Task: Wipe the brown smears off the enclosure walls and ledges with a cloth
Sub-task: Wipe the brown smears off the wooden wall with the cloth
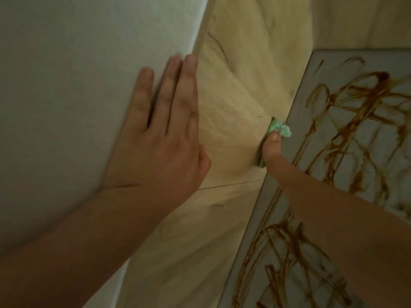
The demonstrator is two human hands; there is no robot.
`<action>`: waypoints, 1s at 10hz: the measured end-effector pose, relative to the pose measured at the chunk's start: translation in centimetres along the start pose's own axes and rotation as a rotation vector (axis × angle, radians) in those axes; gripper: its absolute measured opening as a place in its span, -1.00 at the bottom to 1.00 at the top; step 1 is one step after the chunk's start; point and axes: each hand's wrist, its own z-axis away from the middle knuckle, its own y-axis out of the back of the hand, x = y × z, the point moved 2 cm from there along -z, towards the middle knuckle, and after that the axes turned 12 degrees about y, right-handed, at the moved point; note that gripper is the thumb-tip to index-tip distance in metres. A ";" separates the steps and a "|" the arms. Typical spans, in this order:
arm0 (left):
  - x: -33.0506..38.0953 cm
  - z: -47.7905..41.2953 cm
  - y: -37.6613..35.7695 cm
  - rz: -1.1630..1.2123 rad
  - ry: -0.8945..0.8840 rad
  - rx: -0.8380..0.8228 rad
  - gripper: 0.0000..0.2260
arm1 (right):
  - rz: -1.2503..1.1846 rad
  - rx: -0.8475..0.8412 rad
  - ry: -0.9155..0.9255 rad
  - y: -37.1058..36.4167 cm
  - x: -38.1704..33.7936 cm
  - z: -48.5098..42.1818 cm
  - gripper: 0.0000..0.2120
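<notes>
My right hand reaches down and grips a crumpled green cloth, pressing it where the pale wooden floor meets the base of the grey panel. That grey panel on the right is streaked with many brown smears, running from its top down to the bottom of the frame. My left hand lies flat with straight fingers on the white wall at the left, fingertips near the wall's wooden edge.
A pale wood-grain floor fills the gap between the white wall and the grey panel, with a thin seam across it. A light wooden back wall closes the far end.
</notes>
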 end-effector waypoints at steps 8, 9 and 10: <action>0.6 0.9 -0.9 0.026 -0.016 0.084 -0.25 | 0.062 -0.085 0.720 -4.9 -3.4 17.0 -0.39; 0.7 0.8 -1.1 0.004 -0.032 0.071 -0.25 | -0.032 0.019 0.337 -3.9 -1.2 10.8 -0.36; 0.6 0.9 -1.1 -0.007 -0.026 0.072 -0.25 | -0.083 -0.036 0.276 -4.1 -1.7 11.3 -0.39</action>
